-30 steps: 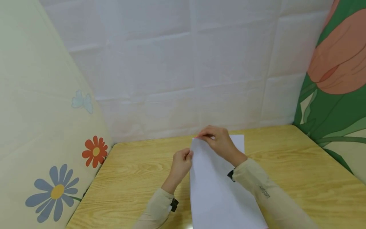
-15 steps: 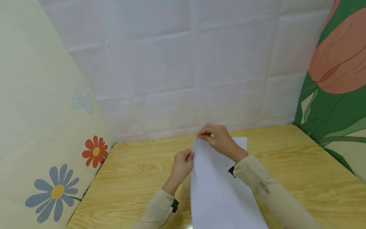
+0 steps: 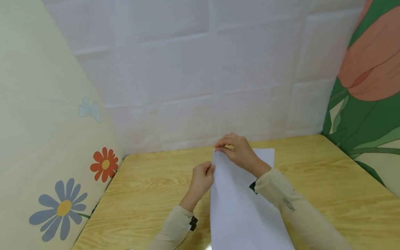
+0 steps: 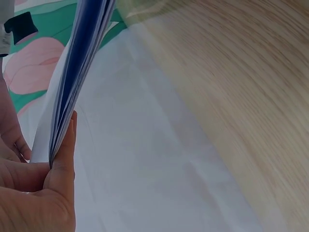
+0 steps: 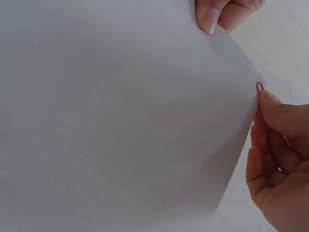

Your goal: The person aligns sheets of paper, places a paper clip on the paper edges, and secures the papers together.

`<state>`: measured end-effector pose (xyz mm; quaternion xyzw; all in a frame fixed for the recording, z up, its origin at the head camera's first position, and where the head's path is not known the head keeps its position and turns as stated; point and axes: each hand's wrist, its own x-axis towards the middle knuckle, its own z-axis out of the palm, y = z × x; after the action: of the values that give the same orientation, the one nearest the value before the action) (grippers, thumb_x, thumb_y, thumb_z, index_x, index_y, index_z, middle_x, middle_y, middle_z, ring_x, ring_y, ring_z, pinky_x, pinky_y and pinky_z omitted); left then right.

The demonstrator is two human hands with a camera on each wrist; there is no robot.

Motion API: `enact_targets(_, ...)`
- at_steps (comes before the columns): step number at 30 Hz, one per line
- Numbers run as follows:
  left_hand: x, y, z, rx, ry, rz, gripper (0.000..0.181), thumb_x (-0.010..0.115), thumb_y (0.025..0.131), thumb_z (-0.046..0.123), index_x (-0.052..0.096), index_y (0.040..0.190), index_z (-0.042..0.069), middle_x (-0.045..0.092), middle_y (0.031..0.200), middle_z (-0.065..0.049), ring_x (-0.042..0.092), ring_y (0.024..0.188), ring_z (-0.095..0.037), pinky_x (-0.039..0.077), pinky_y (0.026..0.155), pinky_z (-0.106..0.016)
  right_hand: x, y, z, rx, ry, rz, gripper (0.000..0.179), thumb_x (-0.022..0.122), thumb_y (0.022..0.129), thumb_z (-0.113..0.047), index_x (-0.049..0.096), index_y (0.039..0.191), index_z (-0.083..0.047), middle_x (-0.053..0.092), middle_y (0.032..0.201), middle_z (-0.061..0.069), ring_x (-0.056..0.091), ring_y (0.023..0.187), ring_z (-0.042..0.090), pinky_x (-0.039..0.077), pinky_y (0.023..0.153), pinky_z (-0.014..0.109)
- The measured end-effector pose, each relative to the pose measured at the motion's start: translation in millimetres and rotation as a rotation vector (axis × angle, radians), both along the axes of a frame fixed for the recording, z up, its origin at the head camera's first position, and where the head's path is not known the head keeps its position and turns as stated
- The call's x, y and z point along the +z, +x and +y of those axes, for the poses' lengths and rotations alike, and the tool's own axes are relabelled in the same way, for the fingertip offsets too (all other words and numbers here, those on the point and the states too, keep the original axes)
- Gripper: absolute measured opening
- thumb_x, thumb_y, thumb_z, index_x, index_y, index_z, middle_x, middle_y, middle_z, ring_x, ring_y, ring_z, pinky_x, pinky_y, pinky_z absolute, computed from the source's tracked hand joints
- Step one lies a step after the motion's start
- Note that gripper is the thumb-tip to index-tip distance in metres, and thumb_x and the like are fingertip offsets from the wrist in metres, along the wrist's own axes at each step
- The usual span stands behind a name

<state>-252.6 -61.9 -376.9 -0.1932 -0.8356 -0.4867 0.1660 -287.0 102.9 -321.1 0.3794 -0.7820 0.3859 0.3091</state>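
Observation:
A stack of white paper sheets [image 3: 239, 205] stands tilted over the table, its far end raised between both hands. My left hand [image 3: 201, 178] pinches the stack's left edge just below the far left corner. Seen from the left wrist, several sheet edges [image 4: 79, 72] fan apart above the thumb and fingers. At that far left corner my right hand [image 3: 239, 152] pinches a small red paper clip [image 5: 259, 87] between thumb and forefinger. The clip's looped end shows over the top sheet's edge; the rest is hidden by the thumb.
A wood-grain table [image 3: 150, 177] lies beneath the paper. Behind it hangs a creased white sheet [image 3: 175, 76]. Flower-printed panels stand on the left [image 3: 37, 139] and right [image 3: 372, 118]. Each sleeve carries a dark wrist strap.
The far end of the paper has shifted slightly right, with the left hand following. The right hand stays at the corner, and less of the red clip shows in the head view.

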Motion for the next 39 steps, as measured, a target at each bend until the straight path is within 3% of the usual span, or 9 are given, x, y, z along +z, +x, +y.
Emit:
enact_targets(9, -0.4, 0.0, 0.6, -0.007, -0.003, 0.016, 0.021, 0.055, 0.089, -0.009, 0.058, 0.069, -0.006, 0.038, 0.055, 0.004, 0.035, 0.048, -0.003, 0.028, 0.043, -0.018, -2.8, 1.1, -2, -0.015, -0.002, 0.040, 0.011, 0.078, 0.075, 0.001, 0.076, 0.085, -0.004, 0.072, 0.084, 0.005, 0.063, 0.083, 0.022, 0.053, 0.073, 0.036)
enact_targets(18, -0.4, -1.2, 0.1, -0.003, -0.001, -0.015, 0.020, 0.055, 0.090, -0.008, 0.059, 0.071, -0.006, 0.039, 0.055, 0.004, 0.035, 0.048, -0.003, 0.028, 0.043, -0.018, -14.1, 5.3, -8, -0.172, -0.104, 0.057, 0.014, 0.082, 0.073, -0.011, 0.074, 0.084, -0.006, 0.070, 0.082, 0.004, 0.061, 0.081, 0.023, 0.048, 0.075, 0.039)
enact_targets(28, -3.0, -1.1, 0.1, 0.004, 0.008, 0.019, 0.025, 0.054, 0.090, -0.009, 0.054, 0.066, -0.004, 0.036, 0.054, 0.004, 0.034, 0.047, -0.001, 0.025, 0.042, -0.016, -26.1, 4.1, -12, -0.142, -0.140, 0.161, 0.018, 0.083, 0.073, -0.009, 0.074, 0.087, -0.005, 0.070, 0.086, 0.005, 0.060, 0.085, 0.023, 0.048, 0.077, 0.037)
enact_targets(33, -2.0, -1.3, 0.5, 0.008, -0.003, 0.016, 0.029, 0.054, 0.090, -0.009, 0.048, 0.062, -0.002, 0.033, 0.054, 0.006, 0.032, 0.046, -0.002, 0.025, 0.042, -0.017, -25.4, 3.1, -12, -0.131, -0.109, 0.178, 0.019, 0.082, 0.074, -0.005, 0.074, 0.090, -0.003, 0.070, 0.090, 0.008, 0.061, 0.089, 0.026, 0.048, 0.081, 0.042)
enact_targets(39, -2.8, -0.7, -0.5, 0.009, -0.001, 0.007, 0.026, 0.054, 0.090, -0.008, 0.053, 0.065, -0.005, 0.035, 0.054, 0.005, 0.033, 0.047, -0.003, 0.026, 0.042, -0.018, -25.3, 2.3, -12, -0.110, -0.084, 0.167, 0.019, 0.081, 0.074, -0.002, 0.074, 0.091, -0.002, 0.070, 0.092, 0.009, 0.062, 0.090, 0.027, 0.047, 0.083, 0.045)
